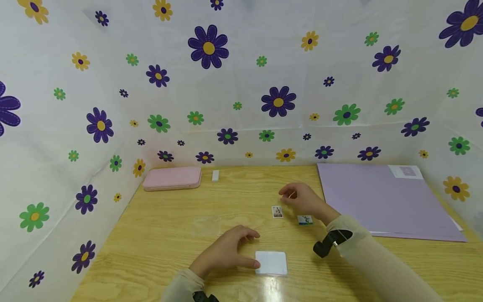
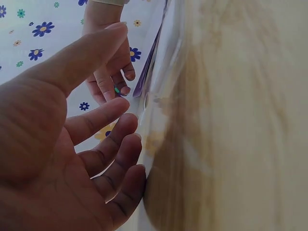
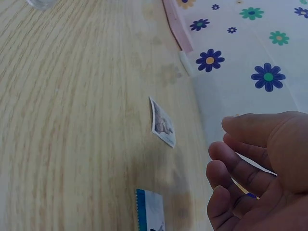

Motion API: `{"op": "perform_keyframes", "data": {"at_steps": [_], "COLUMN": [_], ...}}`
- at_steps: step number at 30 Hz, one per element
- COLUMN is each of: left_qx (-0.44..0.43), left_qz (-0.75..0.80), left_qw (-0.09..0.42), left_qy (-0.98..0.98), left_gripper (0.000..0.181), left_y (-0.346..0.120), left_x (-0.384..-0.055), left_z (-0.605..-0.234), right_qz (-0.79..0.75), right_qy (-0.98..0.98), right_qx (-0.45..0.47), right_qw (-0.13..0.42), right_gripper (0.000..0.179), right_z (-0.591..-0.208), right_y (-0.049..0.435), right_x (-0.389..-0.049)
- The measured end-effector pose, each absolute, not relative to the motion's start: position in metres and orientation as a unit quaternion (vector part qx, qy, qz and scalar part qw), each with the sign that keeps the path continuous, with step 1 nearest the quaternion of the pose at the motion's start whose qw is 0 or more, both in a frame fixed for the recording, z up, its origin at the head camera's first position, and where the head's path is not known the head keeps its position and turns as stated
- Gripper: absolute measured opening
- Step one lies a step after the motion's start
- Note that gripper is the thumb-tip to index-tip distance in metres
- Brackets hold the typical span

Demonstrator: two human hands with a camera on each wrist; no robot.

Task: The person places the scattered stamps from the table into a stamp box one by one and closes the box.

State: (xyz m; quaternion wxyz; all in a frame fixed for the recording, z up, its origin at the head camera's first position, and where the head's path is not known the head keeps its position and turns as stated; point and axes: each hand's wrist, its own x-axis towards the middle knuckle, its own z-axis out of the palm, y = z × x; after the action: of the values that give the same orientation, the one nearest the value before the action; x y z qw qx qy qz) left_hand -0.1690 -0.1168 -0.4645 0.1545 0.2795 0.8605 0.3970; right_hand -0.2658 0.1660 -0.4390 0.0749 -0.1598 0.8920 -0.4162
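Note:
A small postage stamp with a pale figure [image 1: 277, 212] lies on the wooden table, its notched edge showing in the right wrist view. To its right is a second stamp with a blue-green edge [image 1: 305, 220]. My right hand [image 1: 302, 199] hovers just beyond them, fingers loosely bent and nothing between them. Nearer to me lies a white rectangular card in a clear holder [image 1: 271, 263]. My left hand [image 1: 230, 249] is at its left side, thumb tip overlapping its edge, fingers spread and relaxed. A clear plastic sleeve [image 1: 205, 225] lies flat beyond the left wrist.
A pink case [image 1: 172, 178] and a white eraser-like block [image 1: 215, 175] sit at the back left. On the right lies a large lilac folder [image 1: 385, 201] with papers under it. Flower-printed white cloth [image 1: 241, 75] walls the table at the back and sides.

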Motion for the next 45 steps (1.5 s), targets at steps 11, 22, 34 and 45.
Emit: {"op": "perform_keyframes", "data": {"at_steps": [11,22,34,45], "left_qx": [0.301,0.313,0.314,0.308], "left_qz": [0.365,0.319,0.294,0.278], "left_qw": [0.154,0.150,0.137,0.133], "left_qy": [0.868,0.882,0.892,0.900], "left_gripper": [0.058,0.055,0.054,0.055], "left_y": [-0.113,-0.112,-0.107,-0.107], "left_x": [-0.169,-0.169,-0.165,-0.162], "left_z": [-0.467,-0.464,-0.463,-0.465], "right_qz": [-0.405,-0.405,-0.397,-0.403], "right_qy": [0.891,0.891,0.899,0.894], "right_qx": [-0.176,-0.168,-0.150,-0.159], "right_qw": [0.101,0.115,0.109,0.112], "right_gripper": [0.015,0.008,0.006,0.008], "right_z": [-0.448,-0.456,-0.458,-0.462], "right_y": [0.167,0.167,0.163,0.158], "right_x": [-0.268,-0.271,-0.267,-0.270]}}
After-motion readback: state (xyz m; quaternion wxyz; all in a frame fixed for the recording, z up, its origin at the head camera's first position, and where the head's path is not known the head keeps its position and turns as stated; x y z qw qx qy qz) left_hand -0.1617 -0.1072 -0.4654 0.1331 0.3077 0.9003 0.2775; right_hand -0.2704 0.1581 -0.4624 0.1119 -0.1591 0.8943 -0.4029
